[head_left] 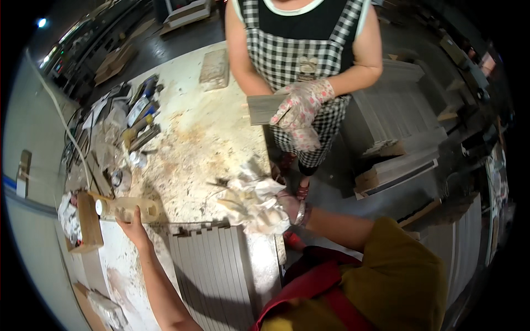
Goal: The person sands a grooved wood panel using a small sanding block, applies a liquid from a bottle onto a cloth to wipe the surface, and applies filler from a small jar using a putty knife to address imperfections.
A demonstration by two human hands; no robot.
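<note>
Workbench [193, 143]: L hand [132, 223] grips bottle [130, 208], R hand [259, 207] rag

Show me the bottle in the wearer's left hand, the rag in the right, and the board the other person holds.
Glue bottle [130, 209], head view, its middle.
Rag [251, 201], head view, crumpled centre.
Wooden board [262, 108], head view, its face.

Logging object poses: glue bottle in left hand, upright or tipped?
Tipped: the glue bottle lies nearly horizontal in the left hand, nozzle toward the wooden block.
</note>
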